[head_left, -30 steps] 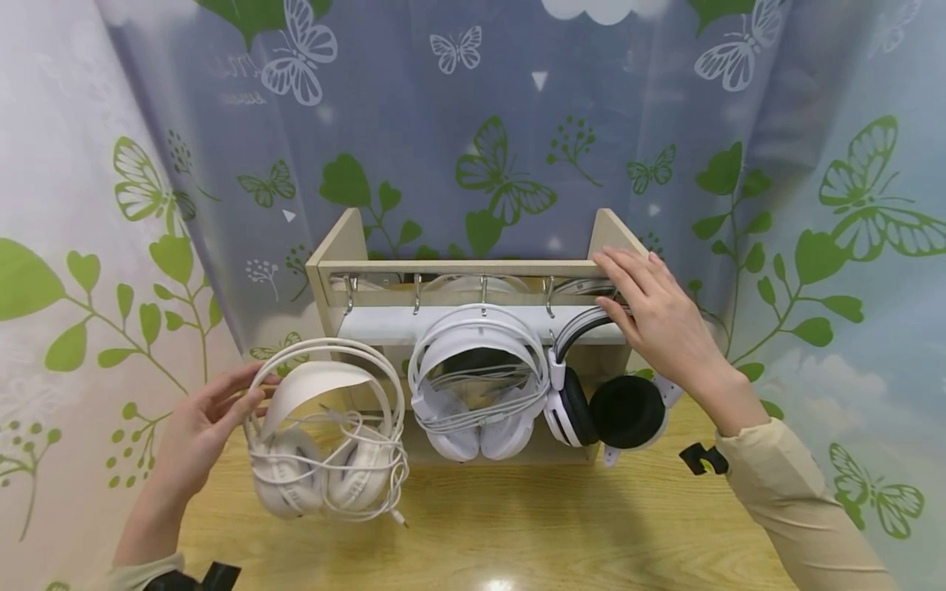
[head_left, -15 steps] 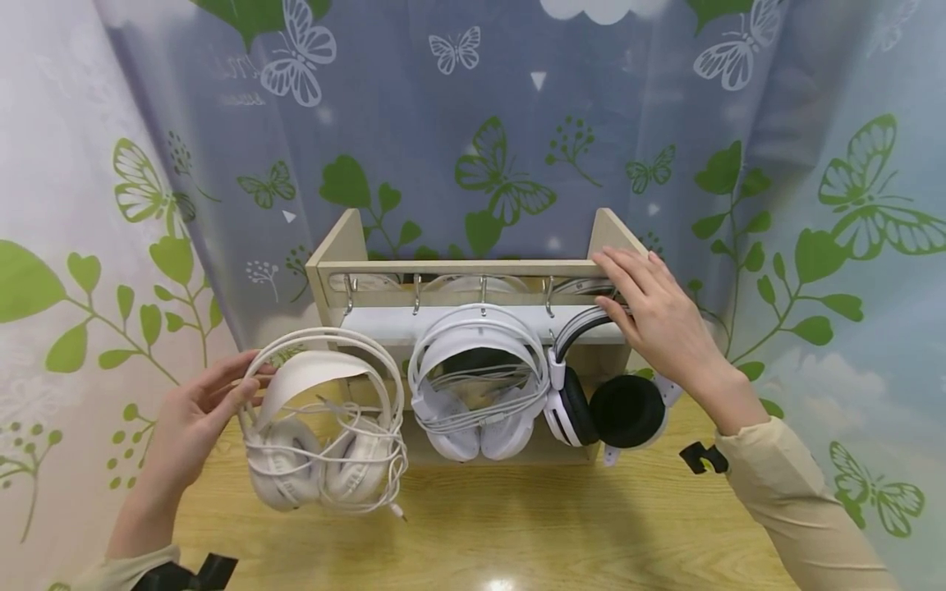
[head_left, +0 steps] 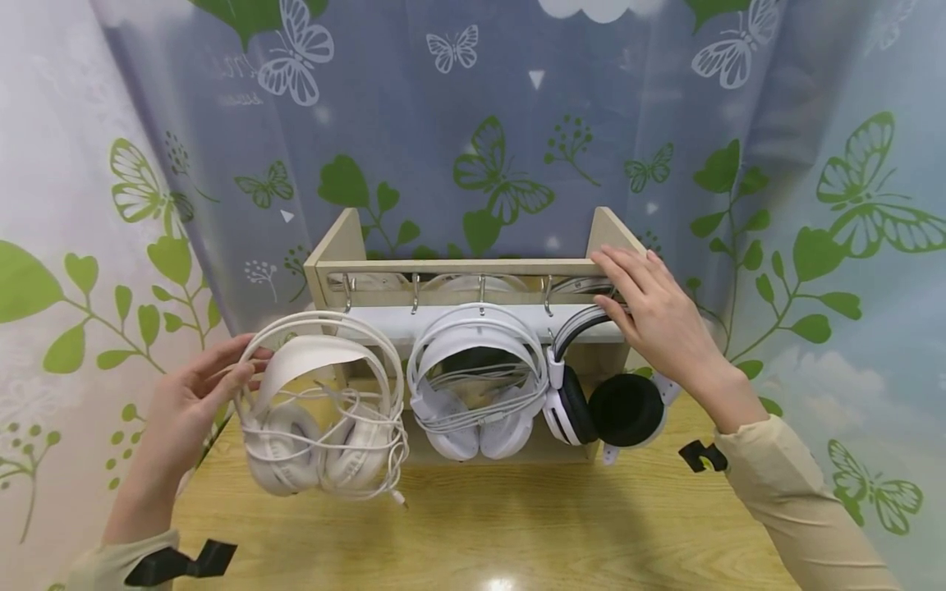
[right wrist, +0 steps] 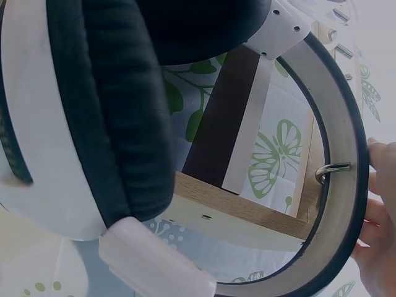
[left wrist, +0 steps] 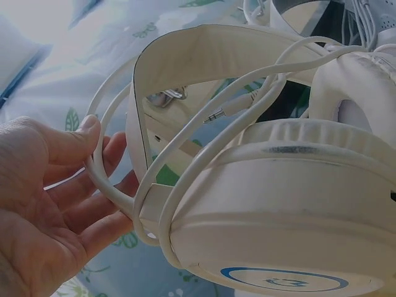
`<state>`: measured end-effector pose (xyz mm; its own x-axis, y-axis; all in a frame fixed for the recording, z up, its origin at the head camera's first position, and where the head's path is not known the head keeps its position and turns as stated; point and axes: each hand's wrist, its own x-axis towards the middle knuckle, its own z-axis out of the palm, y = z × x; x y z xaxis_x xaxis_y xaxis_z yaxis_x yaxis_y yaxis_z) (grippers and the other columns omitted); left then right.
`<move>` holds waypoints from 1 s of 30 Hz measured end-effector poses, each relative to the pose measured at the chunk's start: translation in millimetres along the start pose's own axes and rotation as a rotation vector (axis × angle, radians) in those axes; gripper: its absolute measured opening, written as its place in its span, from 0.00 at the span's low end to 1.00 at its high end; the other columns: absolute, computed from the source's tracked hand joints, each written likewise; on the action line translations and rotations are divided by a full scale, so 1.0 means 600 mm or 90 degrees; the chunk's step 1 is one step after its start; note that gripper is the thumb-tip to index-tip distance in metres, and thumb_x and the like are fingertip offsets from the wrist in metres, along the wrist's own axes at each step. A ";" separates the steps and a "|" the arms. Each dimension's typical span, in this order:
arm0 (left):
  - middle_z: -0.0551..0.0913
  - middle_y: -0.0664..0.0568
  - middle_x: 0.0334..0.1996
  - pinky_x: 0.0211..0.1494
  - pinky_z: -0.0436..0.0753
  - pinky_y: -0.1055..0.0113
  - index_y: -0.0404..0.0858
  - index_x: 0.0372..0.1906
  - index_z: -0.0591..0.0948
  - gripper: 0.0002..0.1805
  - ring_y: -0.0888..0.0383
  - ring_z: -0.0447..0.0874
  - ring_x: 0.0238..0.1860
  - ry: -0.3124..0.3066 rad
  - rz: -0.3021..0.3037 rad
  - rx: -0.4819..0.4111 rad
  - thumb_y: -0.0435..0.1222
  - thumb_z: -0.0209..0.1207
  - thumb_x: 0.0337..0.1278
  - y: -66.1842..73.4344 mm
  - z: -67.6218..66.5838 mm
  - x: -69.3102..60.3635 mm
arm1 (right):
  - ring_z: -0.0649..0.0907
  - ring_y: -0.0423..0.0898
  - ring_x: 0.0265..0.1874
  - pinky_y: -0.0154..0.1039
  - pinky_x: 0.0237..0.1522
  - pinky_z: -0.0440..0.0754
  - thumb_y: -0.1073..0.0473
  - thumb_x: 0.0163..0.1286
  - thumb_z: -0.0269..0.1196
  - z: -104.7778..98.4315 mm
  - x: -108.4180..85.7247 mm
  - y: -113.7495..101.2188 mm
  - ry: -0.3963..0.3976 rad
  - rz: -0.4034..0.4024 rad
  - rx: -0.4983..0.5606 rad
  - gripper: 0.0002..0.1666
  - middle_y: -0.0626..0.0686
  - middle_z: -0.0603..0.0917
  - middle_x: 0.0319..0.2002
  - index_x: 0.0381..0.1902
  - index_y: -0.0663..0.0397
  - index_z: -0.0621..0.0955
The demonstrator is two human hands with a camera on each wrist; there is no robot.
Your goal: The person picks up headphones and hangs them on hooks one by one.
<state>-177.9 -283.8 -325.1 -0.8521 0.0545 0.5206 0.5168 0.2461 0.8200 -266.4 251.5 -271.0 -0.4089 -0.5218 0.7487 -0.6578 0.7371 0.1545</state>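
In the head view, my left hand (head_left: 181, 402) pinches the wire headband of white headphones (head_left: 314, 357) between thumb and fingers, left of and in front of the rack (head_left: 458, 267). Their cable winds round the ear cups, and its plug (left wrist: 224, 111) shows in the left wrist view. My right hand (head_left: 658, 316) rests with extended fingers on the rack's right end, beside black-and-white headphones (head_left: 628, 410). The right wrist view shows this headband over a hook (right wrist: 331, 169), with fingertips near its outer side. A second white pair (head_left: 452, 431) hangs in the middle.
Several metal hooks (head_left: 415, 294) line the rack's front bar; the leftmost hook (head_left: 349, 294) is just behind the held headphones. A white shelf (head_left: 384, 318) runs behind the hooks. The rack stands on a wood-grain table (head_left: 473, 525), with printed curtains (head_left: 414, 148) around it.
My left hand has lifted the white headphones slightly and brought them a little nearer the rack. The right hand has stayed on the rack's right end.
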 end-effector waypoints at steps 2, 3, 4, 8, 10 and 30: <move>0.88 0.63 0.50 0.51 0.83 0.78 0.34 0.70 0.74 0.23 0.68 0.88 0.46 0.003 0.001 0.001 0.27 0.55 0.73 0.002 0.000 0.004 | 0.72 0.61 0.69 0.55 0.79 0.54 0.43 0.82 0.48 0.000 0.000 0.000 0.000 0.000 0.000 0.33 0.63 0.73 0.69 0.75 0.57 0.68; 0.88 0.63 0.50 0.51 0.83 0.78 0.34 0.69 0.74 0.23 0.68 0.88 0.46 0.005 0.002 0.005 0.27 0.55 0.73 0.002 0.001 0.006 | 0.72 0.61 0.69 0.55 0.79 0.54 0.44 0.82 0.48 0.000 0.001 0.000 -0.001 0.000 0.000 0.33 0.63 0.73 0.69 0.75 0.57 0.68; 0.88 0.63 0.50 0.51 0.83 0.78 0.33 0.69 0.74 0.23 0.68 0.88 0.46 0.006 0.004 0.008 0.28 0.55 0.73 0.002 0.001 0.009 | 0.72 0.61 0.69 0.55 0.79 0.54 0.44 0.82 0.48 0.000 0.001 0.000 -0.001 0.000 0.000 0.33 0.63 0.73 0.69 0.75 0.57 0.68; 0.88 0.62 0.49 0.50 0.83 0.78 0.31 0.68 0.75 0.22 0.68 0.88 0.46 0.007 0.010 0.003 0.27 0.55 0.73 0.001 0.002 0.017 | 0.71 0.61 0.69 0.55 0.79 0.55 0.43 0.83 0.47 0.000 0.001 0.001 -0.002 0.000 -0.001 0.33 0.63 0.73 0.69 0.75 0.57 0.68; 0.88 0.62 0.49 0.50 0.84 0.77 0.30 0.68 0.75 0.22 0.67 0.88 0.47 0.004 0.015 -0.005 0.26 0.55 0.72 -0.001 0.004 0.021 | 0.71 0.61 0.69 0.56 0.78 0.55 0.43 0.82 0.47 0.000 0.001 0.001 -0.003 0.001 -0.001 0.33 0.62 0.73 0.69 0.75 0.57 0.68; 0.87 0.62 0.50 0.49 0.84 0.76 0.33 0.69 0.74 0.22 0.67 0.86 0.49 -0.024 -0.007 -0.038 0.29 0.54 0.74 -0.024 0.004 0.033 | 0.71 0.62 0.69 0.55 0.79 0.54 0.48 0.81 0.54 0.001 0.000 0.001 -0.003 0.006 0.002 0.32 0.62 0.73 0.69 0.74 0.58 0.68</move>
<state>-202.5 -283.9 -327.3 -0.8594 0.0892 0.5035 0.5109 0.1884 0.8387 -267.3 251.8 -271.5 -0.4181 -0.5174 0.7466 -0.6561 0.7405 0.1457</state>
